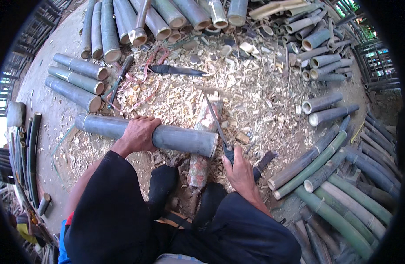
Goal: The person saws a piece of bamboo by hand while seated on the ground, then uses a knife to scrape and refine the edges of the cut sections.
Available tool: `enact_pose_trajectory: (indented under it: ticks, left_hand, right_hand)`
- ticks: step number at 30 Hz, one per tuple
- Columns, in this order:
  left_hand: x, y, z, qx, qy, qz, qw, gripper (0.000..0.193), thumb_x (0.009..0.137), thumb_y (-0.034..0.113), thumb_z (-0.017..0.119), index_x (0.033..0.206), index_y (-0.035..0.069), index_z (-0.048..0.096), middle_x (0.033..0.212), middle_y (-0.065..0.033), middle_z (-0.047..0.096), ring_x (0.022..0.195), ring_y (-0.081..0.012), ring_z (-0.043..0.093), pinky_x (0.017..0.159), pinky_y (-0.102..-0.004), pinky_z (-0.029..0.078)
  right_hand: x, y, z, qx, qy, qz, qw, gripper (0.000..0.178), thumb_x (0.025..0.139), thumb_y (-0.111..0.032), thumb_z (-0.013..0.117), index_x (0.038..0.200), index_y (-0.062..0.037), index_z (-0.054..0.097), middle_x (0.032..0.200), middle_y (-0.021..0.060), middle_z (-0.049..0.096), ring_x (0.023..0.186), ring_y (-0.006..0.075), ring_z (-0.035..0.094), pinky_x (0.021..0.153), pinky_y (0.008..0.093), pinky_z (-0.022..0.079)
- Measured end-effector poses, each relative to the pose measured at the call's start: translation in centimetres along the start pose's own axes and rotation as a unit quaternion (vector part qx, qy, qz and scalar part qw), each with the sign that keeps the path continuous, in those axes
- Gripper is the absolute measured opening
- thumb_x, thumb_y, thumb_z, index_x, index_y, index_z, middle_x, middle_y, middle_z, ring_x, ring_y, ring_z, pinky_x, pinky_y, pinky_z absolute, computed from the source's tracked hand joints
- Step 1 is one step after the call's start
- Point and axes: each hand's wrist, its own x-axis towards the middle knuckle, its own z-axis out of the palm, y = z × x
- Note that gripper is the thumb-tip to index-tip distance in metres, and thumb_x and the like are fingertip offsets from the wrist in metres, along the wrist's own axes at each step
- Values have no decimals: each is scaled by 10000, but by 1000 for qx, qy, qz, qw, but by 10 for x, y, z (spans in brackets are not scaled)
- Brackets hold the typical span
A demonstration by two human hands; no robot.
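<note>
My left hand [138,134] is wrapped over the top of a thick grey-green bamboo section [182,138], which lies crosswise in front of my knees. Its right end rests across a short mottled log [199,169] between my feet. Just beyond that end, my right hand [242,172] grips a knife [216,118] by its dark wrapped handle. The blade points up and away, slightly to the left, apart from the bamboo's cut end. The underside of the bamboo and my left fingertips are partly hidden.
Wood chips [242,88] cover the ground. A second knife [176,70] and a dark long-handled tool [121,79] lie beyond the bamboo. Cut bamboo pieces [75,79] lie at left, more pieces [316,39] are heaped far right, and long poles [338,211] lie near right.
</note>
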Motion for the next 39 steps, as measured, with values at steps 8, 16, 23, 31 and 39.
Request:
enact_pose_trajectory:
  ticks: [8, 16, 23, 31, 39]
  left_hand:
    - [1, 9, 5, 10, 33, 10, 999, 664, 563, 297, 910, 1121, 108, 604, 1039, -97, 682, 1067, -316, 686, 978, -465, 488]
    - [-18, -1, 6, 12, 70, -5, 997, 671, 553, 299, 909, 1113, 103, 595, 1046, -110, 667, 1077, -337, 670, 1004, -486, 479]
    - [-3, 7, 9, 9, 77, 12, 997, 693, 551, 304, 910, 1139, 108, 600, 1055, -108, 669, 1079, -334, 674, 1019, -480, 475]
    - [-5, 7, 11, 9, 93, 27, 995, 657, 591, 304, 901, 1139, 98, 604, 1031, -105, 665, 1072, -323, 671, 996, -467, 482]
    - [-26, -3, 12, 24, 89, -5, 996, 648, 597, 295, 900, 1139, 98, 604, 1035, -102, 661, 1071, -325, 668, 1006, -460, 482]
  right_hand:
    - [-6, 15, 21, -18, 40, -56, 998, 409, 1023, -234, 709, 1275, 26, 518, 924, 256, 720, 758, 435, 744, 609, 478, 582]
    - [-11, -50, -17, 91, 138, -169, 971, 406, 972, -116, 771, 1270, 35, 540, 940, 223, 736, 740, 387, 760, 631, 438, 598]
    - [-4, -3, 9, -3, -6, 44, 999, 345, 1041, -251, 678, 1232, -10, 522, 965, 267, 723, 778, 420, 754, 670, 501, 579]
    - [-15, -2, 13, 81, 136, -146, 977, 390, 1005, -197, 737, 1243, 19, 516, 894, 236, 721, 713, 403, 752, 580, 462, 573]
    - [-9, -46, -9, 81, 82, -107, 988, 385, 1004, -183, 737, 1247, 20, 517, 901, 236, 731, 766, 409, 765, 617, 469, 590]
